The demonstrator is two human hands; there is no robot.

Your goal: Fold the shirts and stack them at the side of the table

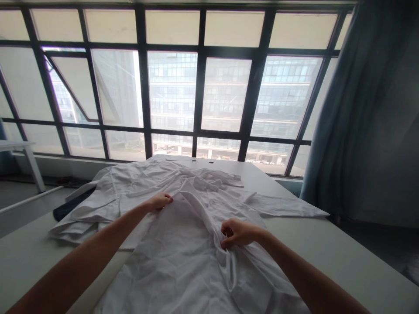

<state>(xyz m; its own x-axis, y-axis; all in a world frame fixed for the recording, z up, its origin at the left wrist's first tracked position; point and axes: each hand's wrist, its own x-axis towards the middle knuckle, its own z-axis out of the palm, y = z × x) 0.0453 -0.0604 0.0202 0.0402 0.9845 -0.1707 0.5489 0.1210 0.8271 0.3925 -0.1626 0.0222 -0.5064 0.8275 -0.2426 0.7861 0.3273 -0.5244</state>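
A white long-sleeved garment (176, 257), which looks like a coat or shirt, lies spread over the table toward me. My left hand (161, 201) pinches its edge and lifts the cloth slightly near the middle. On the right, my right hand (237, 233) has its fingers curled on a fold of the front edge, where the fabric bunches up. One sleeve (290, 206) stretches out flat to the right. The collar area is at the far end, partly lost among creases.
More white garments (108, 192) are heaped at the left and back of the white table (347, 257). Something dark blue (73, 204) pokes out beneath them. A blue-grey curtain (353, 131) hangs at right, windows (172, 91) stand behind, and another white table (31, 163) is at left.
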